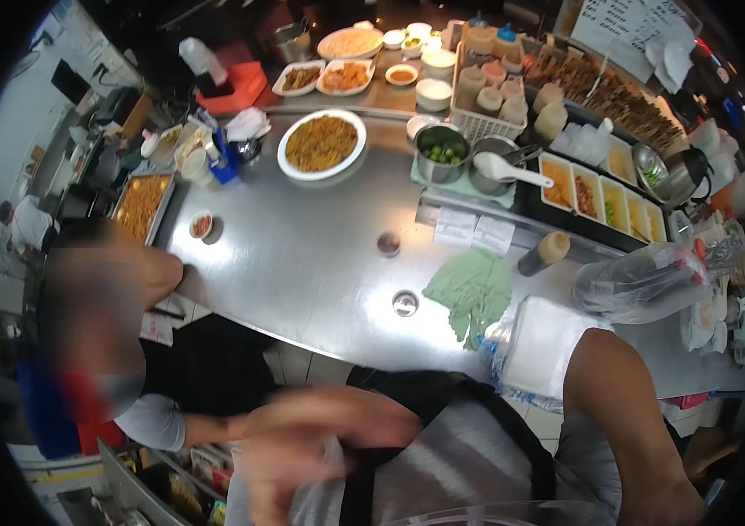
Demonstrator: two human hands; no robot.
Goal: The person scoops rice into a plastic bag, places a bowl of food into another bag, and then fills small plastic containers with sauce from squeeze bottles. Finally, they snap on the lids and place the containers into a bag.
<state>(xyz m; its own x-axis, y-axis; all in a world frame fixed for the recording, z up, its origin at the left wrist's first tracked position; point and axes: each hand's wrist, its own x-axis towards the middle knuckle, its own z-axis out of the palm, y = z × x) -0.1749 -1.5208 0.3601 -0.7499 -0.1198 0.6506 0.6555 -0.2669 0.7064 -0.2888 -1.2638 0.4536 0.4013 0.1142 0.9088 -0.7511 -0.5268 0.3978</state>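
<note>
A motion-blurred hand [328, 430], which looks like my left hand, is low in front of my grey shirt and dark apron straps; its fingers are smeared, and whether it holds anything cannot be made out. My right forearm bends down at the lower right, its hand beyond the bottom edge. Past them on the steel counter [302, 263] lie a green cloth [475, 294], a small metal cup [405, 303], a small cup of dark red contents [389, 244] and a stack of clear plastic sheets or bags [552, 346]. A clear curved rim [513, 513] shows at the bottom.
A co-worker [100, 333] stands at the left, an arm reaching toward the blurred hand. Farther back are a white oval plate of food [321, 145], a tray of food [142, 206], a pot of green pieces [442, 153], ingredient bins [600, 193] and a sauce bottle [545, 253].
</note>
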